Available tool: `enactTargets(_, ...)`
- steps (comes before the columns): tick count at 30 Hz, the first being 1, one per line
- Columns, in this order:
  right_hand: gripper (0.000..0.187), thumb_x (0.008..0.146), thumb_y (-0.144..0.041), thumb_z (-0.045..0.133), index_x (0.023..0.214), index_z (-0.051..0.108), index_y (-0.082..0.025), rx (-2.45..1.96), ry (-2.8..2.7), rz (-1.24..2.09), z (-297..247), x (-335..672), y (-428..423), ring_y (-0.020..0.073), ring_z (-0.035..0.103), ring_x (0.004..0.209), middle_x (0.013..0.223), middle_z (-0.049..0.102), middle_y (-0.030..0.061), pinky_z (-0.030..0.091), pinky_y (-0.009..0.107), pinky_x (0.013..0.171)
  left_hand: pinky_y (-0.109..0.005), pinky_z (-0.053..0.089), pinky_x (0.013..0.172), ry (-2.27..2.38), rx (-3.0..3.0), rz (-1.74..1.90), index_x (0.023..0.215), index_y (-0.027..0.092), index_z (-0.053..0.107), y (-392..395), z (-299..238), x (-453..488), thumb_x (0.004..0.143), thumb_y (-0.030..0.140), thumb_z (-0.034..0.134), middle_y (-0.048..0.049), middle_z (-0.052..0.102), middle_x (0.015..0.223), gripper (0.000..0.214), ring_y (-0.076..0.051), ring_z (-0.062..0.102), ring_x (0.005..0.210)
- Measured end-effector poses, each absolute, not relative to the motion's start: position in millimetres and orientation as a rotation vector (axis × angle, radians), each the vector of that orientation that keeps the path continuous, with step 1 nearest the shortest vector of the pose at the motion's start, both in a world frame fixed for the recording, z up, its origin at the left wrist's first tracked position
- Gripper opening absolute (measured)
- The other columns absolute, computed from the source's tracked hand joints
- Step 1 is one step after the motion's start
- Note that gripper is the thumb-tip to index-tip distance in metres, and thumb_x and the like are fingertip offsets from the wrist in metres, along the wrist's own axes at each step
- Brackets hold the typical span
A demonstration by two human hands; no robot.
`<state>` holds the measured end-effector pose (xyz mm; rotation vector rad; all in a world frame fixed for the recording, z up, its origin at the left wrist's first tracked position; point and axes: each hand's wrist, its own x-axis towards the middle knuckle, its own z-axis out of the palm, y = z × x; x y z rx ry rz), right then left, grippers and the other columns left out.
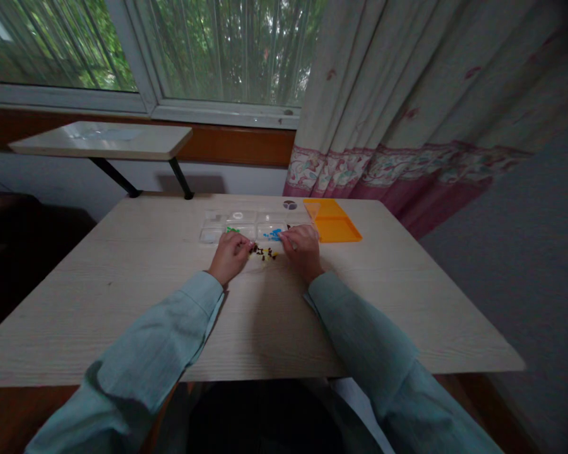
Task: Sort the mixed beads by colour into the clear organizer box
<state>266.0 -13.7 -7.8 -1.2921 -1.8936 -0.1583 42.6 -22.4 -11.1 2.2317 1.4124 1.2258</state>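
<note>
On the table lies a loose pile of small dark and yellow pieces [266, 253], too small to name. My left hand [231, 256] is at the pile's left edge, thumb and fingers pinched together near some dark pieces. My right hand [303, 251] is over the near right part of a clear compartment tray [208, 236], its fingers also pinched; what they hold, if anything, I cannot make out. One compartment contains blue pieces [273, 234], close to my right fingertips. Green pieces [233, 230] lie in another compartment, behind my left hand. The right hand partly hides dark pieces in the tray.
An orange open case [338, 228] lies right of the tray. Behind the tray is a dark round sticker or disc [289, 205]. A small raised shelf [146, 142] stands at the back left of the wooden table [123, 277]. A curtain [360, 126] hangs behind.
</note>
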Motion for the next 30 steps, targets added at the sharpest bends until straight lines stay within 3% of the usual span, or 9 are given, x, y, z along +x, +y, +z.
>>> enactTargets(10,0.028,0.094,-0.042,0.049,0.111,0.069,-0.030,-1.099,-2.184,-0.143,2,232,-39,0.0203,0.051,0.098,0.094,0.068,0.0035,0.030,0.038,0.089,-0.034,0.045,0.077,1.270,2.087,1.269,0.073,0.020,0.057,-25,-9,47,0.092,0.035,0.048,-0.0039,0.056,0.076,0.026,-0.018,0.053,0.081)
enactTargets(30,0.020,0.093,-0.032,0.052,0.098,0.071,-0.029,-1.078,-2.178,-0.159,0,238,-36,0.0192,0.051,0.098,0.092,0.069,0.0015,0.028,0.038,0.092,-0.035,0.044,0.083,1.286,2.121,1.231,0.073,0.020,0.065,-28,-7,47,0.096,0.036,0.042,-0.0040,0.059,0.076,0.037,-0.018,0.055,0.082)
